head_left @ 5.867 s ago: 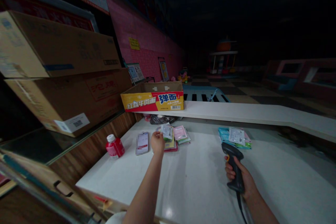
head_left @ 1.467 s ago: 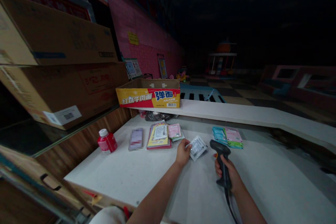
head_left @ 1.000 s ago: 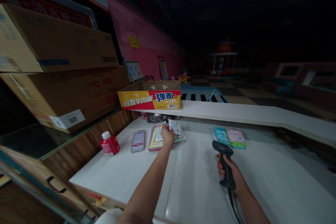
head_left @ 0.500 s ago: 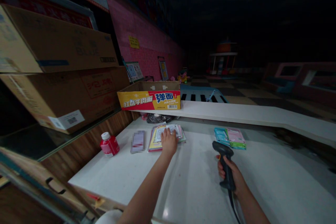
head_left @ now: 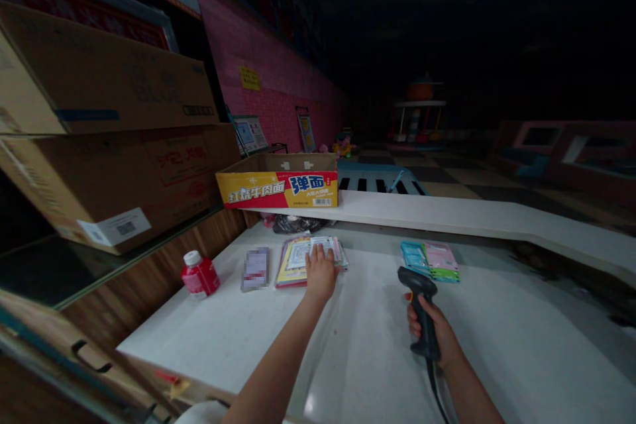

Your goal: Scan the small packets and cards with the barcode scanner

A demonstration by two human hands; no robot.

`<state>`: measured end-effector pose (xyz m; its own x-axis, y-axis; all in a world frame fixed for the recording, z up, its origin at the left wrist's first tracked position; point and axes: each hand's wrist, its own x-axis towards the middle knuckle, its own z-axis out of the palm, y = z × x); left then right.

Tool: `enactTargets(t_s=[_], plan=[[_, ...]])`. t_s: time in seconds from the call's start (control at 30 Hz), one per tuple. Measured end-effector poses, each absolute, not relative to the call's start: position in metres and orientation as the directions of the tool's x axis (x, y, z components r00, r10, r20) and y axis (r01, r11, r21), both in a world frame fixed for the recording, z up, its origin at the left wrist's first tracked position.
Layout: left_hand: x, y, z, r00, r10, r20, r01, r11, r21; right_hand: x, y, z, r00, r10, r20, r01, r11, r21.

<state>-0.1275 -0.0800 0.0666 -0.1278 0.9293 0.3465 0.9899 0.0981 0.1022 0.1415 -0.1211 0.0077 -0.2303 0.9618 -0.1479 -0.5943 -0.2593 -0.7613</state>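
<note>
My left hand (head_left: 320,272) lies flat, fingers stretched out, on the near edge of a pile of flat packets (head_left: 303,254) on the white counter (head_left: 377,351); a white packet tops the pile. My right hand (head_left: 433,333) grips the handle of a black barcode scanner (head_left: 420,301), head pointing away from me, its cable running down past my wrist. A second small pile of blue and pink packets (head_left: 430,260) lies just beyond the scanner.
A red bottle with a white cap (head_left: 199,274) and a phone (head_left: 255,268) lie left of the pile. A yellow and red noodle carton (head_left: 278,181) sits on the raised shelf (head_left: 472,215). Big cardboard boxes (head_left: 104,139) are stacked at the left. A black bag (head_left: 297,223) lies under the shelf.
My left hand carried a white packet from beside the scanner to the left pile, set it on top and now rests flat there. The scanner hand stayed put.
</note>
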Motion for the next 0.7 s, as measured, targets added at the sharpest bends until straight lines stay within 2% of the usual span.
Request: enactTargets(t_s=[0.2, 0.3, 0.4, 0.47, 0.57, 0.7], plan=[[-0.083, -0.068, 0.067, 0.076, 0.904, 0.42, 0.961, -0.178, 0.211, 0.147, -0.119, 0.01, -0.095, 0.981, -0.172, -0.607, -0.194, -0.771], [-0.053, -0.057, 0.057, 0.149, 0.902, 0.405, 0.896, -0.296, 0.331, 0.152, -0.118, 0.011, -0.004, 0.981, -0.195, -0.595, -0.159, -0.788], [-0.021, -0.037, 0.044, 0.148, 0.912, 0.382, 0.799, -0.338, 0.498, 0.156, -0.119, 0.015, 0.124, 0.969, -0.216, -0.62, -0.094, -0.779], [0.0, -0.019, 0.036, 0.118, 0.933, 0.341, 0.723, -0.316, 0.615, 0.158, -0.12, 0.018, 0.206, 0.951, -0.228, -0.642, -0.044, -0.765], [0.028, 0.009, 0.029, 0.016, 0.973, 0.231, 0.625, -0.19, 0.757, 0.158, -0.12, 0.022, 0.273, 0.931, -0.242, -0.666, 0.001, -0.746], [0.05, 0.035, 0.027, -0.156, 0.983, 0.095, 0.603, 0.019, 0.798, 0.157, -0.119, 0.024, 0.278, 0.922, -0.269, -0.684, -0.006, -0.729]])
